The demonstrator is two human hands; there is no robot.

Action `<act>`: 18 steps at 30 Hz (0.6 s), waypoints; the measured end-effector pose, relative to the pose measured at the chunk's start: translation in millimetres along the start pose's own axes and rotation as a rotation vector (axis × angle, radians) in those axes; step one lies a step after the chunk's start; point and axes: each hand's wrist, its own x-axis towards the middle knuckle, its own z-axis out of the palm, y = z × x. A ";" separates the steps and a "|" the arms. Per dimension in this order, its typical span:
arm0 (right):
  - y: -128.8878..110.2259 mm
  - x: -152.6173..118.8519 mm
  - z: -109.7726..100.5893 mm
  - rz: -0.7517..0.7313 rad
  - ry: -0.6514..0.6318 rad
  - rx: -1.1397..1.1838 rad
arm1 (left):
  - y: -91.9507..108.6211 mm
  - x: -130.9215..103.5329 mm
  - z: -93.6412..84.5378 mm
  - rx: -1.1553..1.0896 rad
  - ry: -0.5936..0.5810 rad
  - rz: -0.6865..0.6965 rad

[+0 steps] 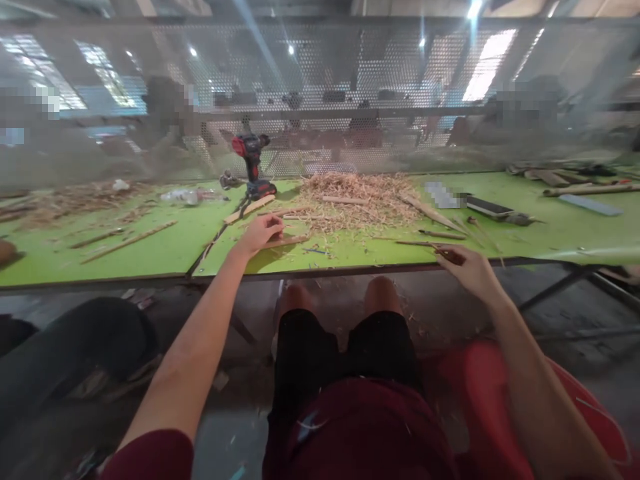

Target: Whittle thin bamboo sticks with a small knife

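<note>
Stick [414,243], one in right hand [466,265], one drill [253,163]

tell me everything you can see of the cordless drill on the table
The cordless drill stands upright on its battery base, toward the back of the green table. Its body looks like dark plastic with red at the rear and on the grip; the chuck points right. The wide base is dark with red marks. Wood shavings lie to its right. Neither hand touches it.

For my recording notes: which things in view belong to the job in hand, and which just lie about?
Likely in the job:
- thin brown stick, in the right hand
- pale wooden strip, at the left hand

Likely lying about:
- black-and-red cordless drill
- curly tan shavings
</note>
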 end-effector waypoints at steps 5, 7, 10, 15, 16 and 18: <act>-14.7 -8.7 3.3 -0.073 0.010 0.017 | 2.1 1.1 0.9 -0.048 -0.007 -0.076; -22.2 -10.4 12.1 -0.107 0.029 0.022 | 3.6 0.9 0.9 -0.036 -0.003 -0.067; -27.2 -18.6 27.4 -0.097 0.064 0.087 | 4.0 0.6 0.8 -0.027 0.001 -0.060; -18.4 -48.9 42.5 0.041 0.081 0.297 | 1.5 0.4 0.8 -0.015 -0.006 -0.057; -15.8 -56.0 43.1 0.088 0.057 0.347 | 1.0 0.4 0.8 -0.015 -0.009 -0.055; -11.9 -69.4 42.6 0.206 0.021 0.453 | 0.5 0.3 0.5 -0.017 -0.014 -0.054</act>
